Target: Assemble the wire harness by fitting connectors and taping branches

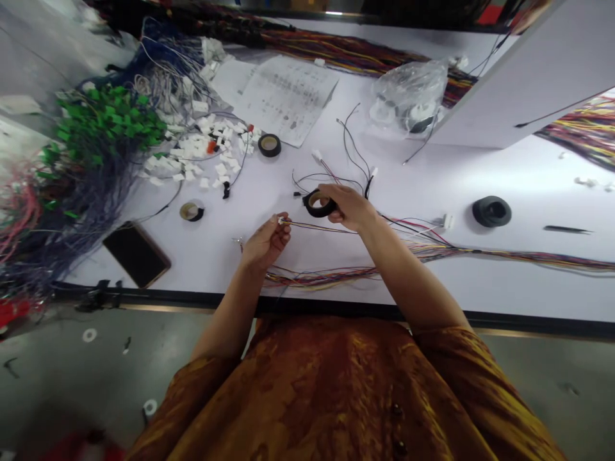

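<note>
My left hand is closed in a pinch on a small white connector. Thin wires run rightward from that connector and pass under my right forearm. In my right hand is a roll of black tape, gripped at its right edge and held just above the wires. A wire bundle lies along the table's front, partly hidden by my right arm, and continues to the right as a harness. Behind the tape, loose dark wires and a white plug rest on the table.
A phone and a small tape roll lie at left, near white connectors and green connectors. Another tape roll sits below a printed sheet. A black roll and tweezers are at right. A white panel stands behind.
</note>
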Tool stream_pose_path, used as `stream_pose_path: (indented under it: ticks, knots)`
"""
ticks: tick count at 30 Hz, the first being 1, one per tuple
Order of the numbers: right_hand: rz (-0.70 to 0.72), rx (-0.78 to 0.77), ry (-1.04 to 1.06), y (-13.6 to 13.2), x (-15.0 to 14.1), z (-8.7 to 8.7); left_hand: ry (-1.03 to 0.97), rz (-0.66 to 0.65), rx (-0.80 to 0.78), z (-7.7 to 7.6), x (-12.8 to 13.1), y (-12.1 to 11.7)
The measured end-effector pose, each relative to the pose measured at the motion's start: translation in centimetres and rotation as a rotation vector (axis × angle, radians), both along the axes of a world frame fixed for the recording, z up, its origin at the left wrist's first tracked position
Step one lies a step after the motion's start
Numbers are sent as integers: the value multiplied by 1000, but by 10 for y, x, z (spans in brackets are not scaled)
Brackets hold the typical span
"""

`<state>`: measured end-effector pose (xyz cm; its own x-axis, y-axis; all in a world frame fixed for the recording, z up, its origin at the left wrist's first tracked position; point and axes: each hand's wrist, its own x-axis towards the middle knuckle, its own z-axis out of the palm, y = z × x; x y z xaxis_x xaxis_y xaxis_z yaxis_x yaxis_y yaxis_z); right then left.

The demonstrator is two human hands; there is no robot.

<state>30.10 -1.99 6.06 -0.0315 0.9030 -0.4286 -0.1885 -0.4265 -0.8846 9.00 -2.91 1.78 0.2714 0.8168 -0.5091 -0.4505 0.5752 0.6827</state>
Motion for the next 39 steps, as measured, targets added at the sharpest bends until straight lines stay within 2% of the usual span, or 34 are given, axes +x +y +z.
stream_pose_path:
  ticks: [4,6,11,15,17,21,23,25,28,30,33,36,37,39]
  knots:
    - [73,-81,83,0,-7,0,293,35,432,-3,-5,-5]
    - [139,-86,101,1,-10,1,366,17,516,-3,-7,-6]
    - [237,-80,78,5,-13,6,334,-22,492,1,-7,-2]
    - [224,-40,-47,-2,-17,16,309,-33,456,3,-3,0]
    - [202,71,-212,-17,-24,19,300,-20,428,5,-2,0]
    - [214,474,-639,-58,-42,8,255,-2,369,11,0,-2]
    - [276,554,-780,-75,-50,-1,231,-1,343,13,0,-2]
    - [310,555,-839,-85,-54,-8,220,-5,327,15,0,-3]
    - [238,591,-793,-88,-55,-11,208,-13,305,16,-1,-3]
    - [144,590,-665,-84,-54,-9,206,-11,298,16,-1,-3]
    - [-93,434,-385,-66,-39,-9,207,-2,304,14,-1,-5]
    - [-351,251,-268,-41,8,-16,181,8,292,10,-1,-6]
    - [-396,212,-332,-35,32,-20,180,7,290,7,-2,-6]
    - [-447,221,-668,-29,84,-28,225,-4,313,3,-3,-5]
